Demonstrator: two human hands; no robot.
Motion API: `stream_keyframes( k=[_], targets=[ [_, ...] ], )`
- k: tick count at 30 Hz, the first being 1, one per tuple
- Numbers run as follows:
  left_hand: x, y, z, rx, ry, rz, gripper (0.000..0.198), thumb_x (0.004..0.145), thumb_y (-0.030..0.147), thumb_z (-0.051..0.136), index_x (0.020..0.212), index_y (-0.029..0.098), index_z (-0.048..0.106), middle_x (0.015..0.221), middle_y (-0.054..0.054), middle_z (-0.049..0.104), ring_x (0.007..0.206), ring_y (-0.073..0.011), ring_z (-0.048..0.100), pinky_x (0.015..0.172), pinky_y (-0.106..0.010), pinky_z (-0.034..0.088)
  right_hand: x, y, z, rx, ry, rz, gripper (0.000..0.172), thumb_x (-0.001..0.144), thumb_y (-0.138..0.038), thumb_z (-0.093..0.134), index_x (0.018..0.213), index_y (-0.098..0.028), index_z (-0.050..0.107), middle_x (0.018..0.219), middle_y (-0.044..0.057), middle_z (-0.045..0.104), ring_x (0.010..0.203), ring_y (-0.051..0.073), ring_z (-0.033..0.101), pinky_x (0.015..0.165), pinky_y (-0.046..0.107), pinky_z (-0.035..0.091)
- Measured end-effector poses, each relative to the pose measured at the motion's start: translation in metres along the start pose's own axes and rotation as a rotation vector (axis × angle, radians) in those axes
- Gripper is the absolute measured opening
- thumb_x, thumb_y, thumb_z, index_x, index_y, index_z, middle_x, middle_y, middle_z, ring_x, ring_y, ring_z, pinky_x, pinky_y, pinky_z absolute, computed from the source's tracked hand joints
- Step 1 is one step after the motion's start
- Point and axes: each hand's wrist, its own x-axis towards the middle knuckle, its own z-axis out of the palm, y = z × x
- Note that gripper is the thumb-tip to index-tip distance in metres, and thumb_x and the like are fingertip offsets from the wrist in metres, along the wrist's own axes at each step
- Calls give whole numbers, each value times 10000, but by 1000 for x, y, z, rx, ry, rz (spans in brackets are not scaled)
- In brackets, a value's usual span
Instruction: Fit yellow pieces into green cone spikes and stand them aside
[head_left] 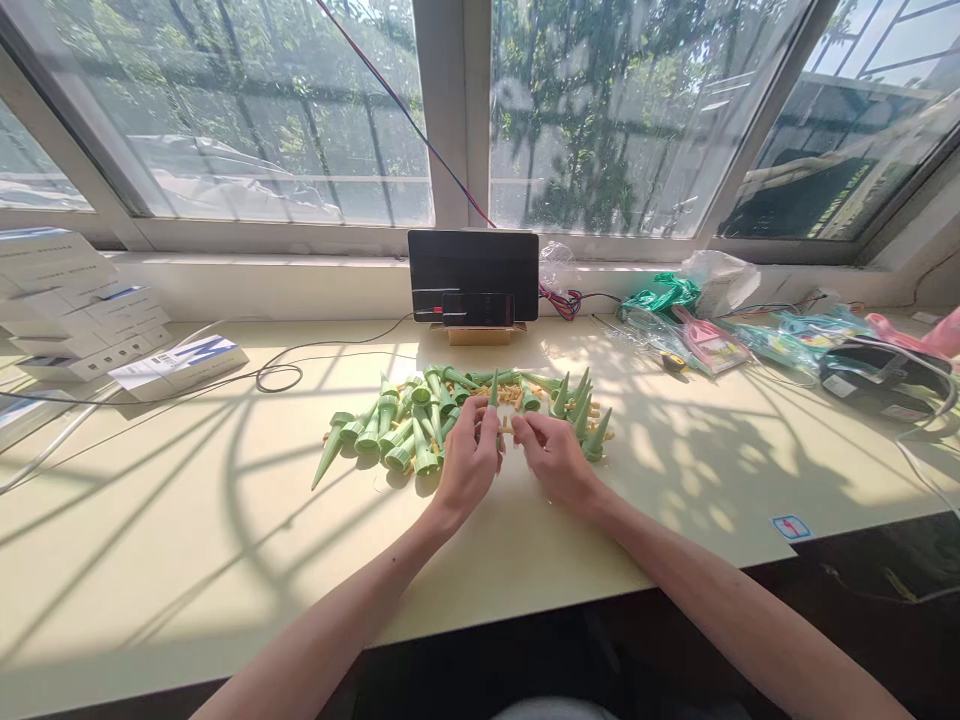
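Observation:
My left hand [471, 452] is closed around a green plastic cone [493, 388], its pointed tip sticking up past the fingers. In my right hand [553, 452], thumb and fingertips pinch a small tan peg-like piece [505, 428] close beside the cone. Whether the two parts touch, I cannot tell. To the left lies a heap of green cones [401, 425], many on their sides with wide ends toward me. Several more cones [581, 405] stand point-up on the right. Small tan pieces [510, 386] are scattered behind my hands.
A tablet [474, 262] with a phone [478, 310] before it stands at the back. White boxes [67, 300] are stacked left, near a dark cable [279, 376]. Plastic bags [709, 335], a yellow-black tool [673, 362] and a black device [881, 375] lie right. The table's front edge [510, 622] is near me.

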Motion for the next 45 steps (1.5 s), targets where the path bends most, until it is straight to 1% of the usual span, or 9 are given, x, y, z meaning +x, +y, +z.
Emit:
stream_keyframes(
  k=[6, 17, 19, 25, 29, 32, 38, 42, 45],
  targets=[
    [0, 0, 0, 9, 16, 4, 231, 1032, 454, 464, 1038, 236, 543, 760, 39, 531, 529, -109, 535, 441, -234, 433, 0, 0, -1, -7, -2, -6, 437, 1043, -480, 446, 707, -211, 523, 575, -41, 397, 547, 129, 367, 552, 288, 295],
    [2, 3, 1, -17, 36, -31, 245, 1014, 459, 478, 994, 218, 520, 798, 34, 541, 478, -100, 557, 388, -246, 453, -2, -1, 0, 12, 9, 8, 338, 1033, -439, 519, 812, -198, 601, 704, 5, 574, 631, 151, 483, 603, 287, 371],
    [2, 2, 1, -16, 34, -30, 244, 1016, 456, 477, 994, 216, 518, 796, 34, 541, 470, -95, 550, 383, -242, 447, -2, -1, 0, 6, 10, 9, 345, 1035, -441, 511, 802, -201, 592, 692, 1, 560, 619, 148, 474, 594, 286, 367],
    [1, -4, 0, -14, 5, 13, 232, 1011, 461, 507, 1045, 233, 526, 855, 17, 576, 536, -99, 561, 393, -223, 438, 0, 0, 1, -37, 20, 7, 410, 1046, -455, 454, 713, -221, 508, 577, -33, 429, 546, 139, 396, 547, 288, 313],
    [0, -4, 0, -41, -22, 32, 241, 1000, 475, 536, 1044, 238, 529, 877, 6, 594, 580, -110, 577, 410, -223, 456, 0, 1, 1, -55, 40, 8, 461, 1057, -473, 426, 670, -226, 459, 567, -36, 395, 543, 137, 371, 549, 293, 298],
    [1, -4, 0, -65, -47, 16, 273, 979, 497, 584, 1015, 230, 541, 851, 4, 597, 607, -121, 592, 429, -231, 477, -1, 1, 1, -60, 37, 10, 467, 1057, -477, 423, 665, -224, 445, 589, -30, 419, 560, 138, 379, 559, 296, 296],
    [3, -1, -1, -115, -90, -44, 378, 916, 554, 675, 874, 188, 593, 653, 25, 559, 535, -113, 557, 470, -244, 502, 0, 0, 0, -66, 35, 9, 445, 1054, -465, 431, 679, -226, 452, 599, -32, 433, 562, 139, 388, 567, 297, 304],
    [3, 1, 0, -165, -84, -72, 404, 884, 571, 708, 850, 186, 588, 664, 21, 561, 565, -124, 574, 460, -249, 509, 0, 0, 0, -57, 25, 14, 425, 1049, -462, 441, 702, -221, 479, 633, -20, 488, 581, 140, 422, 574, 292, 324],
    [2, 1, 1, -204, -87, -94, 405, 887, 564, 705, 834, 202, 530, 680, 38, 530, 557, -121, 573, 443, -253, 500, -1, -1, -1, -46, 23, 18, 403, 1046, -456, 454, 728, -216, 515, 641, -16, 502, 587, 141, 433, 572, 286, 333]
  ],
)
